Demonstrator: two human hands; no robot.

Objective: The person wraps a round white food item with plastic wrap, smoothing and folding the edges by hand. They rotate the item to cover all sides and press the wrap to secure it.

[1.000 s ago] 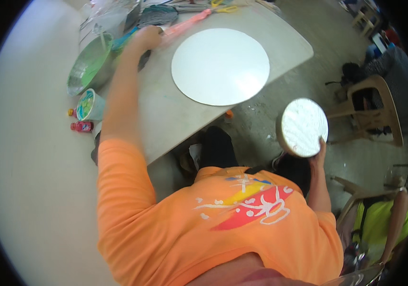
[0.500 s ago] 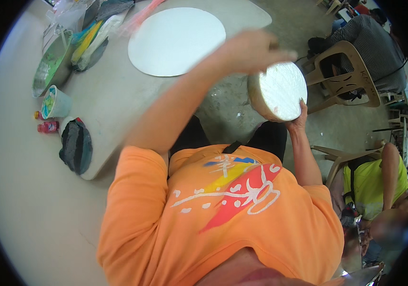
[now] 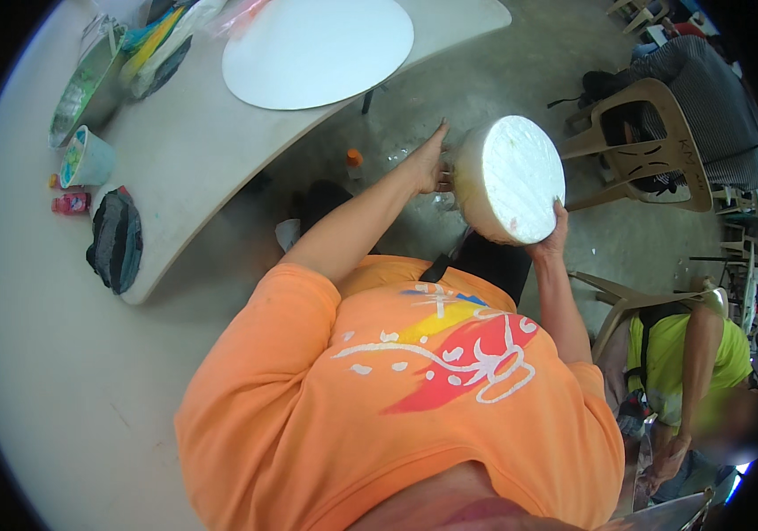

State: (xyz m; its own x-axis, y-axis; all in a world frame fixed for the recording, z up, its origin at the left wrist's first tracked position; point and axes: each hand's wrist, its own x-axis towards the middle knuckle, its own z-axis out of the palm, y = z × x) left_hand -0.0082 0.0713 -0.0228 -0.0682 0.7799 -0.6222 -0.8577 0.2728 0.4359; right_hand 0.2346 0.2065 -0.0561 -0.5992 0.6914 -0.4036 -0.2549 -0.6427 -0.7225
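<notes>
A thick round white foam block (image 3: 525, 177) with a shiny, wrinkled face is held up on edge in front of me, over the floor. My right hand (image 3: 552, 232) grips its lower right rim, with the thumb on the face. Beside its left side is my left hand (image 3: 430, 166), fingers apart and pointing toward the block; whether the fingertips touch it I cannot tell. A flat white round board (image 3: 317, 53) lies on the table to the left.
On the pale table (image 3: 188, 190) stand a white tub (image 3: 91, 161) with coloured smears, a small red bottle (image 3: 71, 203), a dark striped cloth (image 3: 118, 241) and a green-smeared container (image 3: 82, 93). A beige chair (image 3: 653, 146) with a seated person is at right; another person in yellow-green (image 3: 697, 354) sits nearer.
My left hand has come down from above the block's top to its left side, fingers spread. My right hand keeps its hold. The table things appear shifted up and left in view.
</notes>
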